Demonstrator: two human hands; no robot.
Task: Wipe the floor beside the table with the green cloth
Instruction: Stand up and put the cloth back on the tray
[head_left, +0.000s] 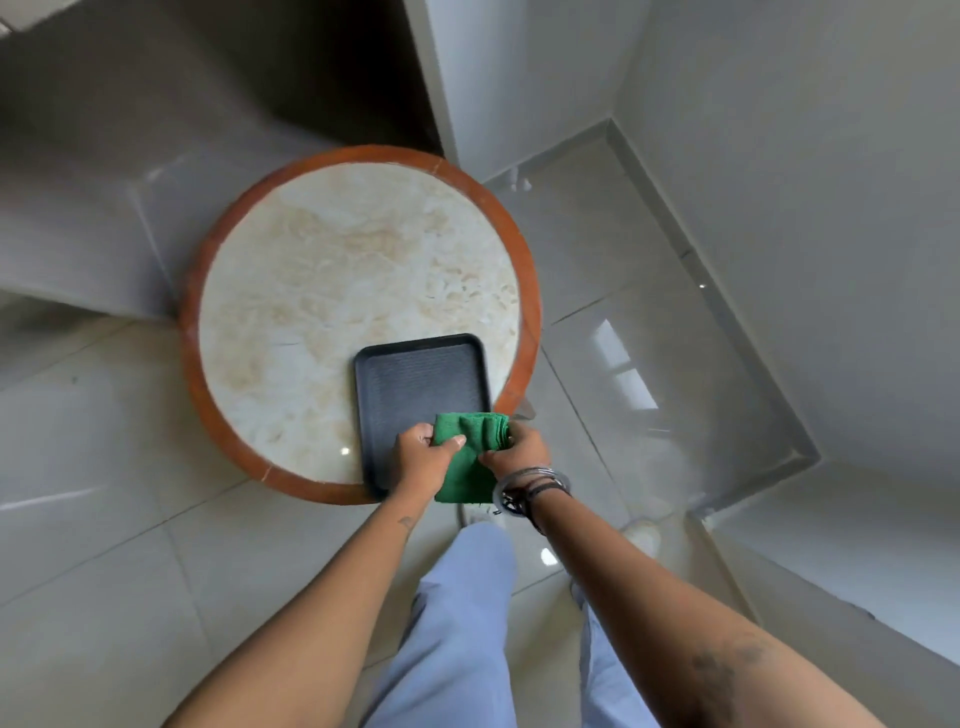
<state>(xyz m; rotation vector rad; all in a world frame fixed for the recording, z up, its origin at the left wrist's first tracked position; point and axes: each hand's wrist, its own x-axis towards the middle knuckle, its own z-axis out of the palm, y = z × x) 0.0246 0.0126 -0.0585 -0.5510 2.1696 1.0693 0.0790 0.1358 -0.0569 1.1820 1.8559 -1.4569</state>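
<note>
Glossy pale floor (130, 519) surrounds my round table (358, 260) and its black tray (415, 379). My left hand (421, 457) and right hand (519, 449) both pinch the folded green cloth (470, 441) above the tray's near edge, long axis running toward me. No writing visible.
</note>
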